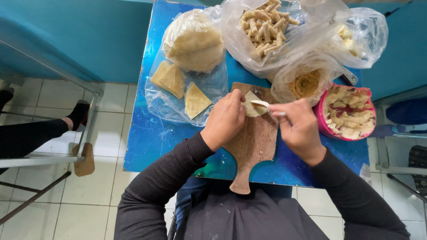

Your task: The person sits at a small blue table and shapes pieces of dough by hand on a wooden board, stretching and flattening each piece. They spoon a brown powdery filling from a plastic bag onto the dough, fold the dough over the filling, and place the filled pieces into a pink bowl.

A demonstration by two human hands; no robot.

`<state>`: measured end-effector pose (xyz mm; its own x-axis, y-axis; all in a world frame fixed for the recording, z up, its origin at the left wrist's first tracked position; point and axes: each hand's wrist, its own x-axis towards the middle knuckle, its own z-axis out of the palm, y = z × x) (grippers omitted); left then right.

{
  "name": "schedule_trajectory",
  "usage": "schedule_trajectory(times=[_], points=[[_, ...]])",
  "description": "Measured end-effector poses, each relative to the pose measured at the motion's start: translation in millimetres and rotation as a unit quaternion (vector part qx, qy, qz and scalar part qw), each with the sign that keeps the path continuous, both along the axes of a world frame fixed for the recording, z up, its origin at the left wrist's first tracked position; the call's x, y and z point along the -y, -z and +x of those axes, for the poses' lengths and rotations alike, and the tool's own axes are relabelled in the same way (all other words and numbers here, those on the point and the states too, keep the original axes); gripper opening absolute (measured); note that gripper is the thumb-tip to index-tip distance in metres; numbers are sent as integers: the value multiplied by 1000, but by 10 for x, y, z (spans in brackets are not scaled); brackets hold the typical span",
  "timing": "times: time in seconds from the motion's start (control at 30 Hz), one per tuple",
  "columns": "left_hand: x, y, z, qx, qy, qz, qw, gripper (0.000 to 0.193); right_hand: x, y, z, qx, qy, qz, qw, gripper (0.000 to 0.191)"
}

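My left hand (224, 120) rests on a brown wooden cutting board (253, 142) and pins a pale triangular dough sheet (252, 106) at its top edge. My right hand (299, 126) grips a white spoon (262, 104) whose bowl lies on that dough sheet. Just right of my right hand stands a pink bowl (321, 122) holding pale chunky filling (349, 113). Both sleeves are dark.
On the small blue table (147, 138) lie cut dough triangles (182, 91) and a stack of round sheets (193, 46) on clear plastic. Bags at the back hold rolled sticks (264, 24) and brown crumbs (304, 84). Another person's leg (40, 131) is at left, over tiled floor.
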<state>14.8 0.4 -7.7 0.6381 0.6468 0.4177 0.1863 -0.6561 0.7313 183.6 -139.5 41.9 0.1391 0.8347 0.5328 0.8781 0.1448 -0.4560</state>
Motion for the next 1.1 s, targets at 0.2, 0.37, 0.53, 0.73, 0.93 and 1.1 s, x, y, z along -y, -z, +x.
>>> schedule_trajectory(times=[0.2,0.37,0.53,0.73,0.93,1.1], points=[[8,-25,-7,1,2,-12,1000,19,82,-4,-51,114,-94,28,989,36],[17,-43,-1,9,3,-10,1000,19,263,-86,246,96,103,60,988,23],[25,-47,26,19,18,-17,999,21,158,-262,411,209,193,-49,957,14],[48,-37,41,33,34,-18,999,24,81,-351,151,196,132,-53,970,26],[59,0,41,18,37,-13,999,30,-238,149,-7,12,63,-165,984,16],[76,21,52,10,36,4,999,32,-392,285,97,-13,41,-159,986,10]])
